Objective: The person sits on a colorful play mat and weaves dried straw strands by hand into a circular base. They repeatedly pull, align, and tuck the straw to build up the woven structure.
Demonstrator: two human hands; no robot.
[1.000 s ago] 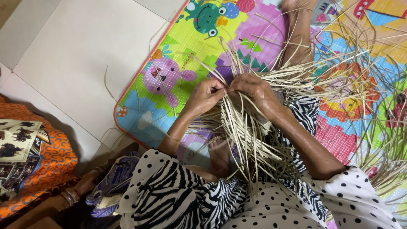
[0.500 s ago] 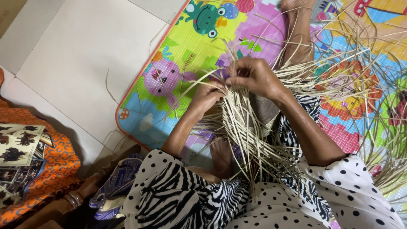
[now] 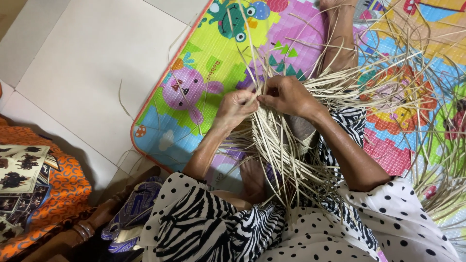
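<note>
A bundle of pale straw strips [image 3: 286,145] is held over the lap of a seated person, just above a colourful play mat [image 3: 194,97]. The left hand [image 3: 235,109] is closed on a few of the strips, pinched between thumb and fingers. The right hand [image 3: 289,97] is closed on neighbouring strips, and the fingertips of the two hands are seen almost touching at the top of the bundle. The strips are fanned out downward across the lap and to the right, where loose ends are spread widely over the mat.

The mat is printed with a pink rabbit, a green frog and bright blocks of colour, and it is edged in orange. It is laid on a floor of large pale tiles [image 3: 87,58], on which a single stray strip is seen lying beside the mat's edge. A black-and-white dress [image 3: 218,228] with stripes and dots is worn by the person. At the lower left, an orange patterned cloth [image 3: 43,194] is seen, next to a dark arm with bangles at the wrist.
</note>
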